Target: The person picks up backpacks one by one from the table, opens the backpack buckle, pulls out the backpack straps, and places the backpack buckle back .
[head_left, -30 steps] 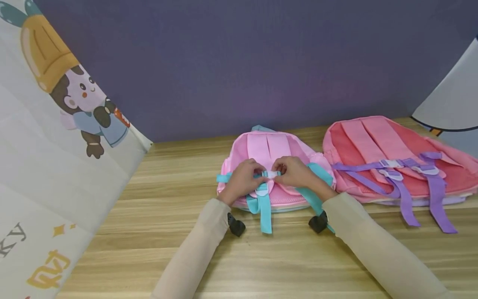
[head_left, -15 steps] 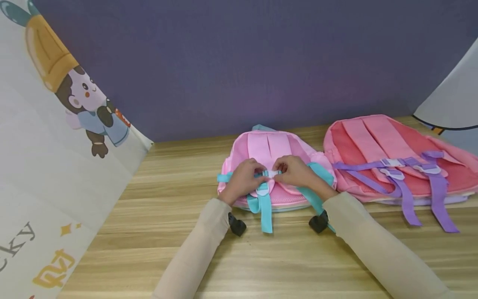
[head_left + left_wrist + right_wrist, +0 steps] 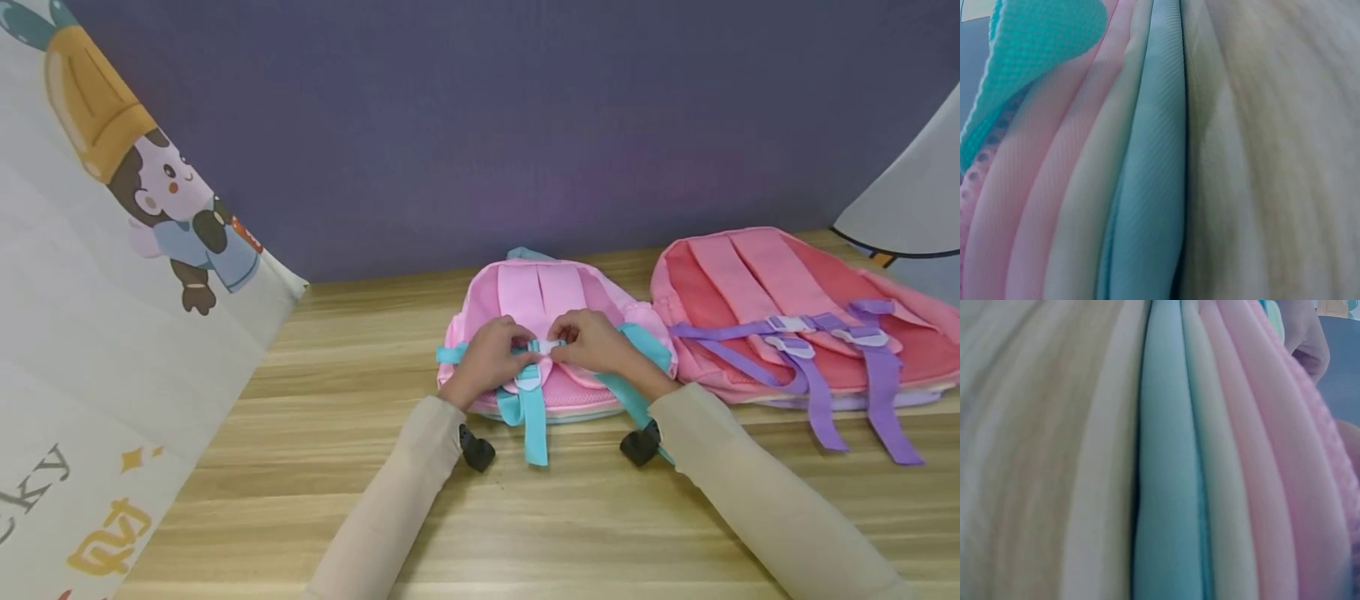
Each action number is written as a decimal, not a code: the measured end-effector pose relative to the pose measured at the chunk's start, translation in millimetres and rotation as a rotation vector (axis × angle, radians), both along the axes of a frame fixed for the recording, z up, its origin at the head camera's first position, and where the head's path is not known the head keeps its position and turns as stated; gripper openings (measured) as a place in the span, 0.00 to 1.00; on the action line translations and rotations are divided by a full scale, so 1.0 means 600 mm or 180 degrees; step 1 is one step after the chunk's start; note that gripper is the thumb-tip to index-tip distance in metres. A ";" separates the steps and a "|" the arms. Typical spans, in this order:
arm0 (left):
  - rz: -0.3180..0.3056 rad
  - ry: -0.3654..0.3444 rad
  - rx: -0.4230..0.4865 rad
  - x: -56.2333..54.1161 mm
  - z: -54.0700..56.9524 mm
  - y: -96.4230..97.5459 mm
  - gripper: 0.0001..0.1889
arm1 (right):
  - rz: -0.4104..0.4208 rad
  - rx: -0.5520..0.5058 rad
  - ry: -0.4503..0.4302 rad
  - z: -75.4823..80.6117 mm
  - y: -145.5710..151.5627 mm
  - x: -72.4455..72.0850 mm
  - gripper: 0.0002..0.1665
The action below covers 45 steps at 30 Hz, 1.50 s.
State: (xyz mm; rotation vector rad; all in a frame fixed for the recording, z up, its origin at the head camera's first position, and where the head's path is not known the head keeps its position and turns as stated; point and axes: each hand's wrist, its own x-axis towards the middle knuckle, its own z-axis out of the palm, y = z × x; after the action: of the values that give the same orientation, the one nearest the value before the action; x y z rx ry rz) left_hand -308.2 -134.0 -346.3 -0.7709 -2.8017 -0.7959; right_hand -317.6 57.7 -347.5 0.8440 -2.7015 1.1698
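Observation:
A small pink backpack [image 3: 480, 292] lies with its strap side up on the table. Over its middle, a white plastic buckle [image 3: 547, 347] on a teal strap sits between both hands. My left hand [image 3: 491, 354] pinches the buckle's left end with thumb and fingers. At the other end, my right hand [image 3: 592, 342] pinches the right side. Whether the two buckle halves are joined cannot be made out. A teal webbing tail [image 3: 535, 429] hangs over the backpack's near edge. Both wrist views mostly show the bag's layered side, with the teal strap [image 3: 1035, 50] at the left view's corner.
Right beside it lies a larger coral-pink backpack [image 3: 682, 292] with purple straps [image 3: 888, 408] and white buckles, touching the small one. A dark panel [image 3: 525, 125] rises behind the wooden table [image 3: 300, 433]. A printed white sheet [image 3: 75, 333] slopes along the left.
Both hands keep nearly the same place and hold on the buckle. The head view shifts slightly; otherwise the backpacks stay put.

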 end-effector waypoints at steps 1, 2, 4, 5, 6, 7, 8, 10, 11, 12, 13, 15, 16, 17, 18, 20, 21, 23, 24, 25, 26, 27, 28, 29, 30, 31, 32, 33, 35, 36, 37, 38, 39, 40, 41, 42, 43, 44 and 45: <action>-0.0003 0.0002 0.0004 -0.001 0.000 0.000 0.13 | -0.0004 -0.0004 0.0001 0.001 0.001 0.000 0.08; -0.0007 0.0002 0.0006 -0.001 0.000 0.001 0.13 | -0.0008 -0.0005 0.0001 0.001 0.002 0.000 0.08; -0.0004 -0.0015 0.0009 -0.002 0.000 0.001 0.13 | -0.0006 -0.0013 -0.0007 0.002 0.003 0.000 0.09; 0.0000 -0.0024 0.0010 -0.002 0.000 0.002 0.13 | -0.0003 -0.0012 -0.0009 0.001 0.003 0.000 0.09; 0.0006 -0.0030 0.0012 -0.002 0.000 0.002 0.13 | -0.0005 -0.0009 -0.0015 0.001 0.003 0.000 0.09; 0.0008 -0.0031 0.0015 -0.002 -0.001 0.002 0.13 | -0.0011 -0.0005 -0.0017 0.000 0.003 -0.001 0.09; 0.0006 -0.0029 0.0015 -0.003 -0.001 0.002 0.13 | -0.0018 0.0000 -0.0016 0.000 0.003 -0.001 0.09; 0.0002 -0.0020 0.0015 -0.003 -0.001 0.002 0.13 | -0.0031 0.0007 -0.0002 -0.001 0.002 -0.002 0.09; -0.0002 -0.0013 0.0015 -0.003 -0.001 0.002 0.13 | -0.0036 0.0014 0.0003 -0.002 0.002 -0.002 0.09; -0.0004 -0.0008 0.0011 -0.004 -0.001 0.002 0.13 | -0.0042 0.0017 0.0006 -0.002 0.002 -0.002 0.09; -0.0012 -0.0005 0.0011 -0.003 -0.001 0.002 0.13 | -0.0044 0.0016 0.0023 -0.002 0.001 -0.002 0.09; -0.0029 0.0004 0.0009 -0.003 0.000 0.002 0.13 | -0.0050 0.0004 0.0035 -0.002 0.001 -0.002 0.09; -0.0041 0.0011 0.0010 -0.002 0.000 0.002 0.12 | -0.0059 -0.0007 0.0034 -0.002 0.001 -0.002 0.09; -0.0053 0.0022 0.0011 -0.002 0.001 0.002 0.12 | -0.0075 -0.0014 0.0040 -0.002 0.001 -0.002 0.09; -0.0064 0.0032 0.0014 -0.001 0.002 0.002 0.12 | -0.0096 -0.0018 0.0048 -0.001 0.000 -0.002 0.08; -0.0078 0.0048 0.0012 -0.001 0.002 0.001 0.12 | -0.0135 -0.0018 0.0048 -0.001 0.001 -0.003 0.08; -0.0078 0.0051 0.0013 0.000 0.003 0.001 0.12 | -0.0154 -0.0009 0.0057 -0.001 0.001 -0.003 0.08; -0.0068 0.0044 0.0010 0.000 0.003 0.001 0.12 | -0.0184 0.0016 0.0057 0.000 0.000 -0.002 0.09; -0.0060 0.0037 0.0010 0.001 0.003 0.001 0.12 | -0.0191 0.0027 0.0048 0.000 0.001 -0.002 0.09; -0.0054 0.0028 0.0009 0.001 0.003 0.001 0.12 | -0.0194 0.0037 0.0042 0.001 0.001 -0.002 0.09; -0.0048 0.0021 0.0013 0.001 0.003 0.001 0.12 | -0.0200 0.0049 0.0030 0.001 0.001 -0.001 0.10; -0.0042 0.0013 0.0017 0.002 0.003 0.001 0.12 | -0.0208 0.0061 0.0010 0.002 0.001 0.000 0.10; -0.0038 0.0010 0.0020 0.002 0.003 0.001 0.12 | -0.0211 0.0064 -0.0011 0.002 0.001 0.000 0.10; -0.0033 0.0007 0.0021 0.002 0.003 0.001 0.12 | -0.0214 0.0071 -0.0024 0.003 0.001 0.001 0.10; -0.0028 0.0004 0.0023 0.003 0.003 0.001 0.12 | -0.0217 0.0074 -0.0038 0.003 0.002 0.001 0.10; -0.0022 -0.0002 0.0024 0.003 0.003 0.001 0.12 | -0.0217 0.0078 -0.0047 0.004 0.002 0.002 0.11; -0.0018 -0.0011 0.0030 0.003 0.003 0.001 0.12 | -0.0222 0.0073 -0.0059 0.005 0.002 0.002 0.11; -0.0014 -0.0017 0.0029 0.003 0.003 0.001 0.12 | -0.0228 0.0073 -0.0060 0.005 0.002 0.003 0.11; -0.0007 -0.0038 0.0034 0.003 0.003 0.000 0.12 | -0.0241 0.0065 -0.0069 0.006 0.003 0.003 0.11; -0.0005 -0.0049 0.0036 0.003 0.002 0.000 0.12 | -0.0244 0.0070 -0.0074 0.006 0.003 0.003 0.11; -0.0005 -0.0057 0.0039 0.003 0.002 0.000 0.12 | -0.0251 0.0072 -0.0080 0.006 0.003 0.003 0.11; -0.0009 -0.0058 0.0038 0.003 0.002 0.000 0.12 | -0.0255 0.0077 -0.0085 0.006 0.003 0.003 0.11; -0.0011 -0.0054 0.0036 0.003 0.001 0.000 0.11 | -0.0256 0.0087 -0.0088 0.005 0.003 0.002 0.11; -0.0016 -0.0052 0.0039 0.003 0.001 0.000 0.11 | -0.0255 0.0088 -0.0097 0.005 0.004 0.002 0.11; -0.0022 -0.0044 0.0042 0.003 0.001 0.000 0.11 | -0.0254 0.0092 -0.0102 0.006 0.004 0.002 0.11; -0.0028 -0.0033 0.0041 0.003 0.001 0.000 0.11 | -0.0249 0.0094 -0.0103 0.006 0.004 0.002 0.11; -0.0034 -0.0022 0.0043 0.003 0.001 -0.001 0.11 | -0.0245 0.0088 -0.0104 0.007 0.004 0.002 0.10; -0.0039 -0.0015 0.0042 0.003 0.001 -0.001 0.11 | -0.0239 0.0087 -0.0103 0.007 0.004 0.001 0.10; -0.0041 -0.0008 0.0045 0.004 0.002 -0.001 0.12 | -0.0235 0.0085 -0.0105 0.008 0.005 0.002 0.10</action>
State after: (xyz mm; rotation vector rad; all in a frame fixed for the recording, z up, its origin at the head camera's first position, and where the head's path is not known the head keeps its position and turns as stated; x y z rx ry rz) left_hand -306.1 -134.3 -345.1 -0.7869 -2.7930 -0.8186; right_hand -316.7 60.5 -342.6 0.7275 -2.7548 1.1453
